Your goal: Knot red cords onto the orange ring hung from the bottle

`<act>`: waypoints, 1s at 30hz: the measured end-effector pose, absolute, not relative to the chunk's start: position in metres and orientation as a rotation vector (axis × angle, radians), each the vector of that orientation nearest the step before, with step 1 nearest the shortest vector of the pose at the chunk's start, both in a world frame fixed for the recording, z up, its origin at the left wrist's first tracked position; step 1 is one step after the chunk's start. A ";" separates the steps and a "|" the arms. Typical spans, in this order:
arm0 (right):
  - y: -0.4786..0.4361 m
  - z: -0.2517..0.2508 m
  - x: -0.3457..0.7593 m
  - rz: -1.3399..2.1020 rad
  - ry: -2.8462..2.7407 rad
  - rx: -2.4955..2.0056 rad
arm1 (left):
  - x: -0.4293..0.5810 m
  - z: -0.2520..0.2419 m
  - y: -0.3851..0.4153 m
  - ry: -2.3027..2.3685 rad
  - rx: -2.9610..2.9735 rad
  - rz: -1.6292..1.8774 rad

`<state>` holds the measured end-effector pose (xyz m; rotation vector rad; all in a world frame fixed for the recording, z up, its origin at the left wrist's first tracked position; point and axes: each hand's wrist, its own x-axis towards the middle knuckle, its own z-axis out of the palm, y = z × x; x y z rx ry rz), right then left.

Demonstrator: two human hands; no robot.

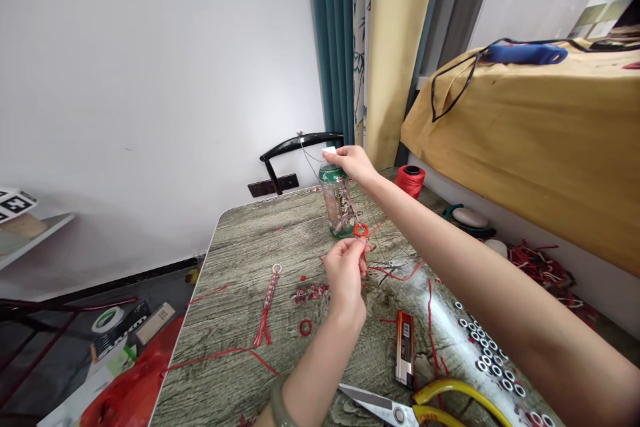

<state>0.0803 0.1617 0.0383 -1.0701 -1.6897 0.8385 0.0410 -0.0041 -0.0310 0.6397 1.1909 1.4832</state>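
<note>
My left hand [345,270] is closed in a pinch just below a small red-wrapped ring [361,231], holding it or its cord. My right hand [353,161] reaches farther out, fingers pinched over the white cap of a green plastic bottle [339,203] that stands upright on the table. Thin threads run from near the bottle top down towards the ring. Both hands hover above the grey wood-grain table [240,247].
A red-and-white braided cord with a ring [267,307], a loose red ring [305,327], red cord scraps, an orange lighter [405,347], yellow-handled scissors [430,403] and several metal washers [487,357] lie on the table. A red thread spool [411,180] stands behind. A black chair [295,147] is beyond the far edge.
</note>
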 end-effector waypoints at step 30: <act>0.070 -0.049 0.142 0.349 -2.374 -1.185 | 0.043 -0.072 -0.024 1.218 0.562 1.288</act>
